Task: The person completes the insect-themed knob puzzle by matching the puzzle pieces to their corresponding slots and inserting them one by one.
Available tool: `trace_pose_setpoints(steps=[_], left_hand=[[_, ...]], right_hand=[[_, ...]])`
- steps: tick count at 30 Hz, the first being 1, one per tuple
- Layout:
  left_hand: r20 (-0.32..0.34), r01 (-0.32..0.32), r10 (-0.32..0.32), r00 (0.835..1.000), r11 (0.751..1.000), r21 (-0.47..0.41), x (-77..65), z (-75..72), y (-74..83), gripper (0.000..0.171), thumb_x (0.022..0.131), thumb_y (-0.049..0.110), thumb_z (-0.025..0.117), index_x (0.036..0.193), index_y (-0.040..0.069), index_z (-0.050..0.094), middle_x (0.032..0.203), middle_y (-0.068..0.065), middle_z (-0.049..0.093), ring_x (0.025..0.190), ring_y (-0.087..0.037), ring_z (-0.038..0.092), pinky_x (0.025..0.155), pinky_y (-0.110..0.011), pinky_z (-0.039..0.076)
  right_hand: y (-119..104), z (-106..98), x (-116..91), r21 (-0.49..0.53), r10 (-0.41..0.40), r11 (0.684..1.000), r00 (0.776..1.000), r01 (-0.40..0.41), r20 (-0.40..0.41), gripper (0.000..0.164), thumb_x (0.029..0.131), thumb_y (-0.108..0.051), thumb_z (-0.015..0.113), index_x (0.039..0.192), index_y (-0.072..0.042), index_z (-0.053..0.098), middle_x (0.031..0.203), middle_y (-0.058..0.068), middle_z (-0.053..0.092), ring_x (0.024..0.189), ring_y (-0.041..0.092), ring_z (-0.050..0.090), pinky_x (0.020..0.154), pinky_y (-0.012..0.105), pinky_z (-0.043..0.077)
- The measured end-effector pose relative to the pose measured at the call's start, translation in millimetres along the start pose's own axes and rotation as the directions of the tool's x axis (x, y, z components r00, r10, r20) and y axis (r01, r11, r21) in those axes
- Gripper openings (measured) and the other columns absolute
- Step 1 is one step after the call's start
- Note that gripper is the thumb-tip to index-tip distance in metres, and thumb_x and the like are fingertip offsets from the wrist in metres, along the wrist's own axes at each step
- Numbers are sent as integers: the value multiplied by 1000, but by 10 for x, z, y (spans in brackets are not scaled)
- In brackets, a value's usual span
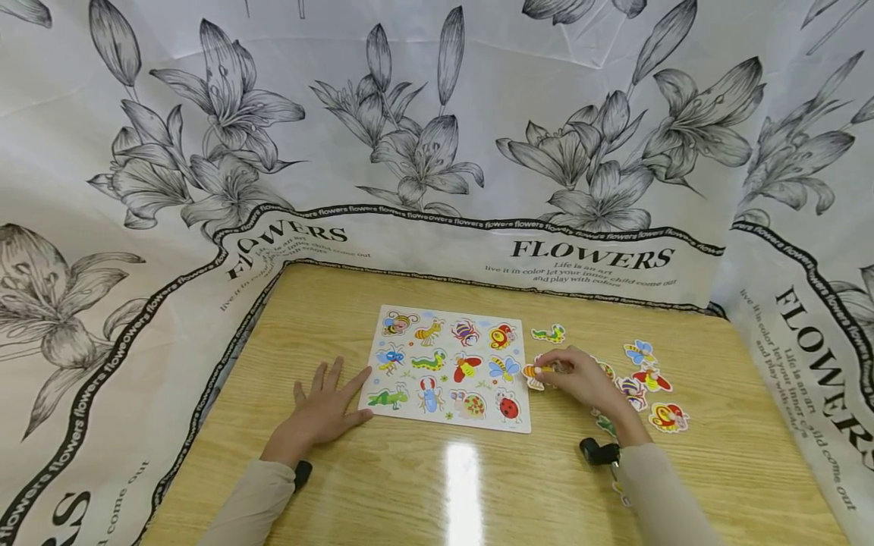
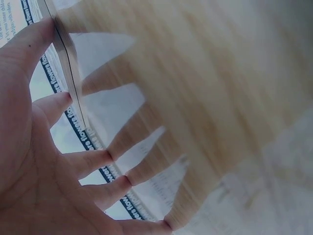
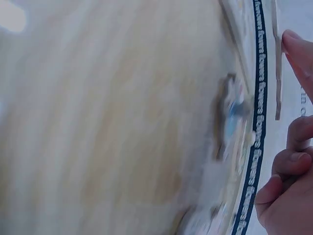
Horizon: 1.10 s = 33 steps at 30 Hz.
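Observation:
A white puzzle board printed with rows of colourful insects lies on the wooden table. Spread flat beside it, my left hand touches the board's left edge with thumb and index finger. In the left wrist view the straight fingers reach the tabletop. Just off the board's right edge, my right hand pinches an orange striped insect puzzle piece. That piece appears edge-on, raised above the table, in the right wrist view. Part of it is hidden by the fingers in the head view.
Right of the board lie a green caterpillar piece, a blue-winged insect piece, a red beetle piece and a red-and-yellow piece. More pieces sit partly under the right hand. A flower-printed cloth borders the table.

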<state>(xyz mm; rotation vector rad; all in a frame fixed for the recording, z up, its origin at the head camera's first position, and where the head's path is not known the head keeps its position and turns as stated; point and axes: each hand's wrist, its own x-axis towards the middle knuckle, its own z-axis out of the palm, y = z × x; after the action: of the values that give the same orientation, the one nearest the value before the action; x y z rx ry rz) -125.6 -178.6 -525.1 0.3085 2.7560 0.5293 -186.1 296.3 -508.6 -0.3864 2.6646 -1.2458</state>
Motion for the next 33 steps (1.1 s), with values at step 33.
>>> trace_pose_setpoints(steps=[33], left_hand=[[-13, -11, 11, 1000, 1000, 2, 1, 1, -1, 76, 95, 55, 61, 159, 31, 30, 164, -24, 7, 147, -52, 3, 101, -83, 3]], right_hand=[[-750, 575, 1111, 2, -186, 982, 979, 186, 89, 10, 91, -22, 77, 101, -18, 78, 96, -3, 68, 84, 23, 43, 73, 39, 34]])
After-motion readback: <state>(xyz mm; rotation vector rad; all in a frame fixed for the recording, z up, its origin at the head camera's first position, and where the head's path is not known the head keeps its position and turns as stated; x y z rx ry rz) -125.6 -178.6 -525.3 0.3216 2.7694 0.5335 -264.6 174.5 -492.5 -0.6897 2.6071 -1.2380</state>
